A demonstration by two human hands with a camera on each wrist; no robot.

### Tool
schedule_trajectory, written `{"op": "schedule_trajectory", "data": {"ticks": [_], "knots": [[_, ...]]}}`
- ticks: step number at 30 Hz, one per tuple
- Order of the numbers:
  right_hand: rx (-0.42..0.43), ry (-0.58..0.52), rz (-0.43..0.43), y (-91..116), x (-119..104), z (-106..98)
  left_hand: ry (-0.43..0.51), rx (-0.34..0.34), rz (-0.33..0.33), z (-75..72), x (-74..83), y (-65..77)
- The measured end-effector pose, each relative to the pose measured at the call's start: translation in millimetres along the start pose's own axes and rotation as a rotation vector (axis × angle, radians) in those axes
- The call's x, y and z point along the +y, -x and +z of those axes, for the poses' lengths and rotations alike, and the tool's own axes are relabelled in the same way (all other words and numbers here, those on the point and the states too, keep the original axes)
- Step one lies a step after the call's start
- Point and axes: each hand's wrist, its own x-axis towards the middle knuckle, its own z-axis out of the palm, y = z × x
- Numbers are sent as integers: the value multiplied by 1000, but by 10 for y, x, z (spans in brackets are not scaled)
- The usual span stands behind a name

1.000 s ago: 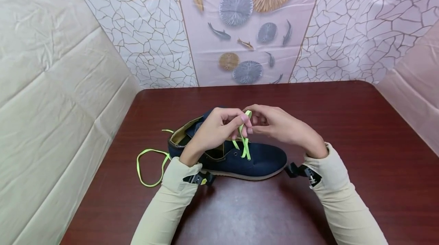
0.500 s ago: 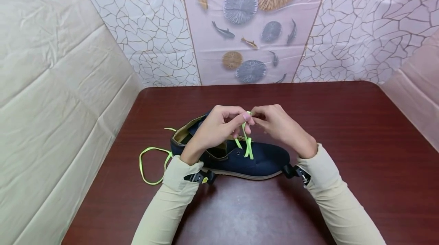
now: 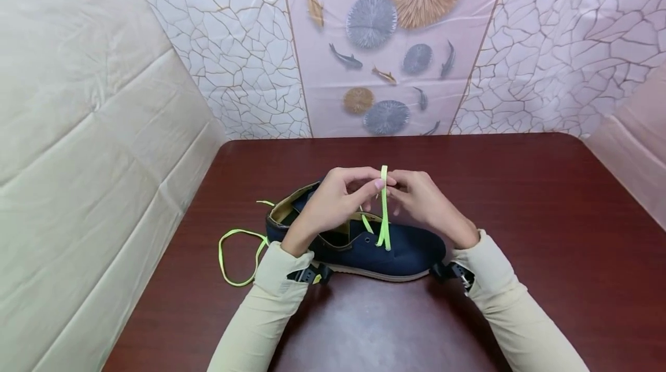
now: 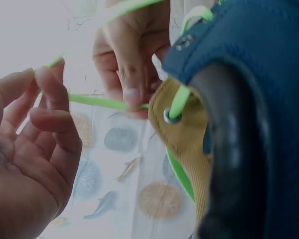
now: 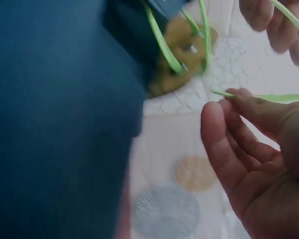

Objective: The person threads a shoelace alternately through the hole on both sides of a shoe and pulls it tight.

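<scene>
A navy blue shoe [image 3: 411,250] lies on its sole with its toe to the right, a neon green shoelace [image 3: 385,210] running through its front eyelets. Over the eyelets my left hand [image 3: 333,201] pinches the lace between thumb and fingers. My right hand [image 3: 429,201] meets it from the right; in the right wrist view its thumb and finger pinch the lace, a short tip [image 5: 220,93] poking out. The left wrist view shows the tan-lined eyelet flap [image 4: 177,114] with lace through a metal eyelet, right beside the right hand's fingertips.
A loose loop of the same lace [image 3: 221,256] lies on the reddish-brown table [image 3: 546,279], left of the heel. A cream cloth wall [image 3: 78,187] rises at the left, and a patterned sheet [image 3: 385,71] hangs behind the table.
My right hand has moved left, its fingers closing in beside the left hand's. The lace now rises straight from the eyelets in a taller loop between the hands. The head view has shifted slightly.
</scene>
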Motion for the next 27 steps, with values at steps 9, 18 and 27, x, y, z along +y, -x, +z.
{"op": "schedule_trajectory", "data": {"ticks": [9, 18, 27], "knots": [[13, -318, 86, 192, 204, 268, -155, -35, -1, 8, -37, 9], [-49, -460, 79, 175, 385, 362, -403, -123, -88, -104, -133, 17], [-81, -614, 218, 167, 350, 342, -486, -282, -133, -167, -269, 18]]}}
